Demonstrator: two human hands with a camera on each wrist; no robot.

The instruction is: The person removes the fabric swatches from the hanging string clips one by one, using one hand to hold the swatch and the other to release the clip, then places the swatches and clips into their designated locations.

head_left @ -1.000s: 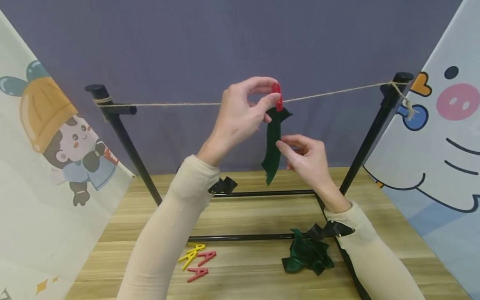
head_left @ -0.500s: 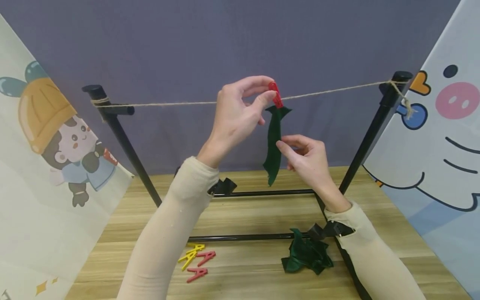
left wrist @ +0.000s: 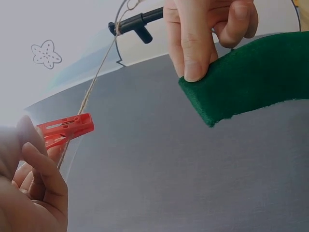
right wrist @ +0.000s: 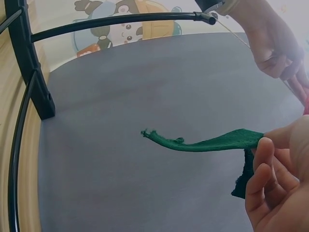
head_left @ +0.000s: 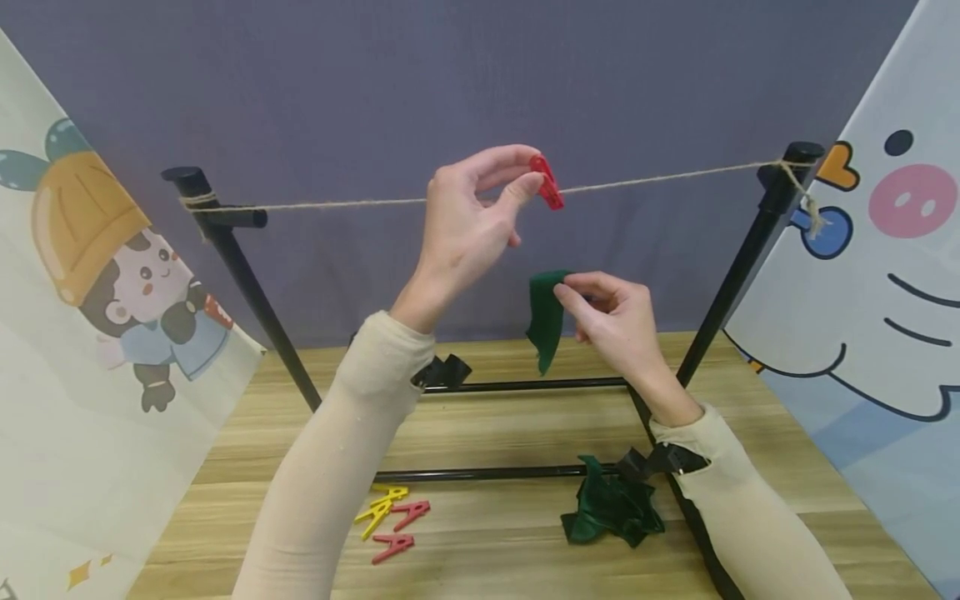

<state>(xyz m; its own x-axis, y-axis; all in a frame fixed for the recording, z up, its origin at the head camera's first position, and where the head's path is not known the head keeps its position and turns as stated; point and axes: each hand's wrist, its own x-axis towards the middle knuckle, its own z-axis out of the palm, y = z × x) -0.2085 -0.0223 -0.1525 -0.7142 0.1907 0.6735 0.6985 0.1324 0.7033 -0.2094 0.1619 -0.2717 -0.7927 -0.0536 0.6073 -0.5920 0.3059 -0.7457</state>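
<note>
My left hand [head_left: 472, 221] pinches a red clothespin [head_left: 547, 182] at the twine line [head_left: 652, 181], which passes by the clothespin's nose. Lower and to the right, my right hand [head_left: 611, 321] pinches a strip of dark green velvety cloth [head_left: 546, 317] between thumb and fingers. The cloth's free end hangs down below the line, apart from the clothespin. In the left wrist view the red clothespin [left wrist: 72, 128] overlaps the twine, and the green cloth [left wrist: 256, 79] stretches away from the right thumb. The right wrist view shows the cloth [right wrist: 203, 144] with a frayed end.
A black tube frame [head_left: 258, 292] holds the twine between two posts. On the wooden table [head_left: 487, 533] lie yellow clothespins [head_left: 378, 510], pink-red clothespins [head_left: 393, 547] and a pile of green cloth [head_left: 613, 507]. Printed panels stand at both sides, a grey-purple backdrop behind.
The green cloth's top has come out of the red clothespin and dropped over my right fingers. My left hand with the clothespin has moved slightly left and up; the right has barely moved.
</note>
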